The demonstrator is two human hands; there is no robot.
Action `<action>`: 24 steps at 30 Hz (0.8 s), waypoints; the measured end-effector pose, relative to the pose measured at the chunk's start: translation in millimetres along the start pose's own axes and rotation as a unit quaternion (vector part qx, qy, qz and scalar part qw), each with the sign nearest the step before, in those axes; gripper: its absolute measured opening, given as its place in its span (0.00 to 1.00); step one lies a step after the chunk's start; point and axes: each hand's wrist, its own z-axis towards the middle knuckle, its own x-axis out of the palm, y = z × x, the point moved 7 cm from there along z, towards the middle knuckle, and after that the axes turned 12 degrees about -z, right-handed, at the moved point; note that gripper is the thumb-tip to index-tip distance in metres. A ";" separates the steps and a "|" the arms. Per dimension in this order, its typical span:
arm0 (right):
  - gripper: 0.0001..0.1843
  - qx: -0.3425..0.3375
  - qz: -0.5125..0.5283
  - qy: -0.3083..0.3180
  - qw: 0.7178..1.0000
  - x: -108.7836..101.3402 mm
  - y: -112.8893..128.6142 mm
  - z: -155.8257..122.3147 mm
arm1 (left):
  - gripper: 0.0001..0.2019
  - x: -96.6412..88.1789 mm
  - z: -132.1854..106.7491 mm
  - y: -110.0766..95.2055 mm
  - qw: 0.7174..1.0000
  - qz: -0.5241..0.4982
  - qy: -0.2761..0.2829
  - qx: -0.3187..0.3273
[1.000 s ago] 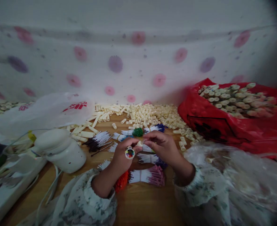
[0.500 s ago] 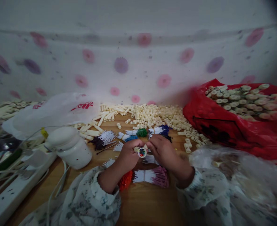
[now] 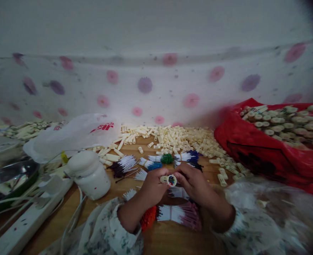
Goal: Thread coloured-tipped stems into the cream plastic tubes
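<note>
My left hand [image 3: 154, 185] is closed around a short cream plastic tube [image 3: 165, 179], its round end facing me. Small coloured bits, red, green and blue among them, show inside that end. My right hand [image 3: 193, 181] is curled at the tube's right side, thumb and fingers bent together by the rim; what they pinch, if anything, is hidden. Below my hands lie a bundle of white sticks with mauve ends [image 3: 189, 215] and an orange-red bundle [image 3: 149, 217]. Beyond them are a green-ended bundle [image 3: 167, 158], a blue-ended one [image 3: 154, 165] and a dark purple-ended one [image 3: 117, 170].
Loose cream plastic pieces [image 3: 177, 136] are heaped along the back. At right stands a red bag [image 3: 248, 141] full of tubes, with a clear plastic bag [image 3: 273, 202] before it. A white jar [image 3: 92, 177], power strip [image 3: 31, 212], cables and white bag [image 3: 73, 132] occupy the left.
The whole view has shifted, so everything appears lower and further right. The left hand still grips the tube, and the right hand's fingers stay close against its end.
</note>
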 end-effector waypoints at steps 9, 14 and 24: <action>0.14 0.013 0.057 -0.003 0.998 -1.5 -5.5 0.4 | 0.09 -3.2 0.9 -1.1 1.000 -0.004 -0.002 -0.012; 0.12 0.011 0.062 -0.016 0.998 -5.3 -4.5 0.0 | 0.11 -3.9 2.3 -5.3 1.000 -0.008 0.006 -0.011; 0.11 -0.016 0.043 -0.023 0.999 -11.8 0.0 -2.0 | 0.12 -1.9 0.4 -3.9 0.999 -0.041 0.010 -0.031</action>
